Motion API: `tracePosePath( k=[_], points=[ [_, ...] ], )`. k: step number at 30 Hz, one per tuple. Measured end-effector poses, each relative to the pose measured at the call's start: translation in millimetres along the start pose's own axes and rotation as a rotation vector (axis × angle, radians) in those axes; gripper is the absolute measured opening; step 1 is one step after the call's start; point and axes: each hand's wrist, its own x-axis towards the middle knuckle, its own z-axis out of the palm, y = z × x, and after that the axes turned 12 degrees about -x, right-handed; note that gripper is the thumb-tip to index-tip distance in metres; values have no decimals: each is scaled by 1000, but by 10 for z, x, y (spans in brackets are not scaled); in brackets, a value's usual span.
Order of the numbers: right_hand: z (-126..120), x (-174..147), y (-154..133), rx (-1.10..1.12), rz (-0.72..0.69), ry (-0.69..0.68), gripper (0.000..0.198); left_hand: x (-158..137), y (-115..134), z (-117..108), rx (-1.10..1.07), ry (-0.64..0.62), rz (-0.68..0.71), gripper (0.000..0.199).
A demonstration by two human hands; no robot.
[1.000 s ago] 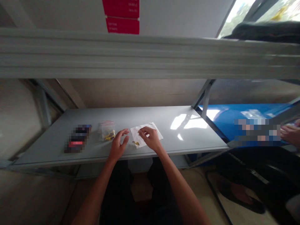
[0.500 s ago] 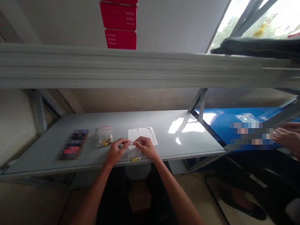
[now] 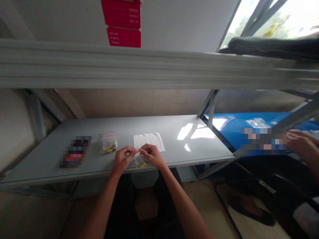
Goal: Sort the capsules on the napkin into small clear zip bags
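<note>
Near the table's front edge, both my hands pinch the top of a small clear zip bag [image 3: 140,162] with yellow pieces at its bottom. My left hand [image 3: 124,158] is closed at the bag's left upper side, thumb against forefinger. Close beside it, my right hand [image 3: 152,154] is closed on the right upper side and covers part of the bag. Behind the hands lies a white cloth or paper sheet [image 3: 149,139]. Left of my hands are stacked zip bags [image 3: 109,143] holding yellow and dark pieces, too small to name.
The grey table [image 3: 171,124] carries a blurred-out dark item [image 3: 76,151] at left. A shelf beam [image 3: 149,69] crosses above, with red boxes [image 3: 124,36] higher up. At right, another person's hand [image 3: 299,141] is over a blue table [image 3: 231,132] beyond a metal post.
The view has shifted slightly, so things sit a little further left and up. The bag between my hands has tilted, its bottom swinging up toward the right. Both hands still pinch it.
</note>
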Motion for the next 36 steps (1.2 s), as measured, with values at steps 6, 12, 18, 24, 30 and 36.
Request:
tracePosePath(
  k=[6,12,18,24,30,36],
  points=[
    [-58,-20,-56,2,-21,27,25,15,42,27,47,-55,-52,32],
    [-22,-11,-37,-28,-37,30,28,14,73,14,25,-61,-38,30],
    [-27,-15,-17,-34,-17,54,29,12,109,26,-21,-104,-75,30],
    [-9,-12,-15,-64,-27,38,31,2,106,26,7,-67,-77,32],
    [3,5,42,-94,-25,128,33,5,54,36,-15,-15,-104,33],
    [22,8,25,-140,-56,89,30,0,73,43,35,-72,-76,33]
  ],
)
